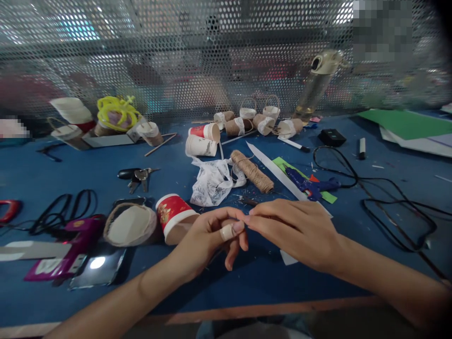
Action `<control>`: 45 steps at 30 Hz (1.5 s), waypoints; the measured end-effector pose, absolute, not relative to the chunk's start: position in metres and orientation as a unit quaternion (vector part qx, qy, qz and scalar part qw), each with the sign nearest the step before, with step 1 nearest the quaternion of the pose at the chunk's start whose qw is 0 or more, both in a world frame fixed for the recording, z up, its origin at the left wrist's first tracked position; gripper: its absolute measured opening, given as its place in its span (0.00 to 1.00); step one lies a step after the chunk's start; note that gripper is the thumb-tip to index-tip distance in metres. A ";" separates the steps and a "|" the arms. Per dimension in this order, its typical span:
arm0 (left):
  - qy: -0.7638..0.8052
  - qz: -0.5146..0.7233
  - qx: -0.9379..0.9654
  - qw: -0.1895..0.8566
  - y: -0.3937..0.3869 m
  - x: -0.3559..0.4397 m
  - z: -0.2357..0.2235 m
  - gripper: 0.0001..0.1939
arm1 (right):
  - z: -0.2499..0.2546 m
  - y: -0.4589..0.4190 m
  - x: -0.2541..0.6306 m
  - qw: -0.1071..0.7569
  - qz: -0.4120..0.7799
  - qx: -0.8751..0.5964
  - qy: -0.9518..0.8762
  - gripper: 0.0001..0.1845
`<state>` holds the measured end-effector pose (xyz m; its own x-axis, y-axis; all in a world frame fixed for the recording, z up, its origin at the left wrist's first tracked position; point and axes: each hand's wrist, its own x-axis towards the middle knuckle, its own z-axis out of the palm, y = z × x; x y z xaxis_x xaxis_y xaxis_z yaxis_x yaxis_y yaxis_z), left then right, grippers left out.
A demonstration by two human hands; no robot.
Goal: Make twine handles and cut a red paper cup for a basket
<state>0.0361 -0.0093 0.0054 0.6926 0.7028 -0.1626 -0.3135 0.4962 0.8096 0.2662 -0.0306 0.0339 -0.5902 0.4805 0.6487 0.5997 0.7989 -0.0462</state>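
Centrally, the loosely curled left hand (pixel 213 230) touches fingertips with the right hand (pixel 300 230) near a red cup (pixel 173 210). Whether either grips anything, I cannot tell.

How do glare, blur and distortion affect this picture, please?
Head view: a white glare spot sits on the glossy slab; shapes behind the perforated screen are blurred; the bottle leans outward, probably from lens distortion; right corners are dark; pixelation hides part of the upper right.
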 end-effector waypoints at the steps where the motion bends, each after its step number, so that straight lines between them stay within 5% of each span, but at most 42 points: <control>1: 0.246 0.302 0.392 0.833 -0.009 0.036 0.005 0.08 | 0.034 -0.030 0.266 0.335 -0.092 -0.299 -0.889 0.09; 11: 0.252 0.295 0.390 0.835 -0.009 0.039 0.005 0.09 | 0.040 -0.035 0.266 0.334 -0.107 -0.248 -0.903 0.15; 20: 0.260 0.353 0.454 0.776 -0.016 0.040 0.008 0.06 | 0.022 -0.037 0.254 0.371 -0.103 -0.333 -0.861 0.02; 26: 0.285 0.380 0.498 0.725 -0.024 0.039 0.013 0.05 | 0.027 -0.045 0.242 0.413 0.262 -0.433 -0.757 0.07; 29: 0.327 0.407 0.617 0.589 -0.029 0.035 0.015 0.02 | 0.031 -0.049 0.241 0.382 0.539 -0.434 -0.613 0.10; 32: 0.350 0.409 0.731 0.419 -0.031 0.033 0.018 0.06 | 0.031 -0.050 0.241 0.354 0.659 -0.416 -0.517 0.14; 45: 0.367 0.374 0.767 0.369 -0.028 0.035 0.018 0.04 | 0.025 -0.049 0.241 0.414 0.486 -0.437 -0.634 0.08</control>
<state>0.0345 -0.0278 0.0185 0.4509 0.8392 0.3039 0.2860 -0.4584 0.8415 0.2408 -0.0490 0.0252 -0.2758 0.9560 0.1003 0.1518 0.1463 -0.9775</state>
